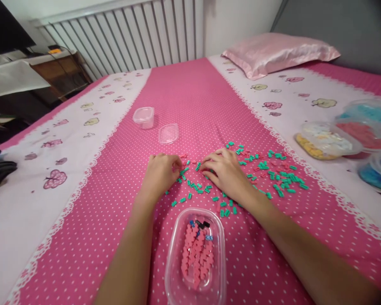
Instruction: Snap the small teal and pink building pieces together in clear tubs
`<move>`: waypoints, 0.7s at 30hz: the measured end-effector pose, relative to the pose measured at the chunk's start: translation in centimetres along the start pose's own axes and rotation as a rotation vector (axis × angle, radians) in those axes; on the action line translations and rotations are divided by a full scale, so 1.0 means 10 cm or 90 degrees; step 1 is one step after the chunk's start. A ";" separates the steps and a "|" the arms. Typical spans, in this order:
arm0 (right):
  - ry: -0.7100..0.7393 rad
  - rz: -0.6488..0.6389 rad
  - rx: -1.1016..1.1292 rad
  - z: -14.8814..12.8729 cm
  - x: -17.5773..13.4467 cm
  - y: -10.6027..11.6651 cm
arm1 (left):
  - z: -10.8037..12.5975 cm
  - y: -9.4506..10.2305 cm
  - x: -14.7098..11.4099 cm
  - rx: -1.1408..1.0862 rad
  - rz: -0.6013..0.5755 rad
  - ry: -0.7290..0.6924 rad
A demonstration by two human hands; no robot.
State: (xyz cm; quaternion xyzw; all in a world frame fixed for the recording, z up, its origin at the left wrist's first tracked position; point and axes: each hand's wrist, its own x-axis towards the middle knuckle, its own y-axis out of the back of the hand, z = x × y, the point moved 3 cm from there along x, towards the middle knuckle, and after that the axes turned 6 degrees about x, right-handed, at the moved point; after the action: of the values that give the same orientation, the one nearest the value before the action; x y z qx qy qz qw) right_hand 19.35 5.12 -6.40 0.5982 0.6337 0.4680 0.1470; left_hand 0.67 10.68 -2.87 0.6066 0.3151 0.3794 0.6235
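Small green toy bricks (194, 186) and pink ones lie scattered over the bedspread around both hands. My left hand (161, 173) rests left of the middle with its fingers curled together beside some green bricks; whatever is between the fingertips is hidden. Opposite it, my right hand (221, 170) is bent over the bricks, its thumb and fingertips drawn in. A green brick (198, 166) shows right at those fingertips, but what they pinch is too small to make out. Below the hands stands an open clear plastic tub (222, 271) holding joined pink strips (197, 256) and several black and blue bricks.
A lidded clear tub (144, 117) and a loose lid (168, 134) lie farther up the bed. On the right are several plastic tubs of yellow-white (327, 142), red (363, 134) and blue pieces (379, 173). A pink pillow (279, 53) lies at the back, near a white radiator (127, 36).
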 end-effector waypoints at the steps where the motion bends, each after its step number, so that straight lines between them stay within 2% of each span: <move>1: -0.002 -0.001 -0.003 0.00 0.01 0.00 | -0.01 0.01 -0.01 -0.002 -0.004 -0.004; 9: 0.007 -0.001 0.059 -0.04 0.03 -0.01 | 0.01 -0.07 0.01 -0.001 -0.026 -0.033; 14: 0.015 0.026 0.146 -0.14 -0.05 0.13 | 0.06 -0.07 0.03 -0.001 -0.022 -0.031; 16: 0.005 0.039 0.239 -0.25 -0.11 0.21 | 0.07 -0.05 0.02 0.007 -0.010 -0.013; 19: -0.047 0.030 0.453 -0.44 -0.21 0.27 | 0.14 -0.07 0.01 0.022 -0.007 0.007; 21: -0.047 0.015 0.519 -0.55 -0.27 0.29 | 0.18 -0.10 0.02 0.022 -0.012 0.008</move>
State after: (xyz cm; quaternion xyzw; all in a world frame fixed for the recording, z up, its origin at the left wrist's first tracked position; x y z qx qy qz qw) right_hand 17.76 -0.06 -2.33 0.6309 0.7547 0.1587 -0.0849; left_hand 2.40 9.92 -3.75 0.6117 0.3312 0.3716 0.6148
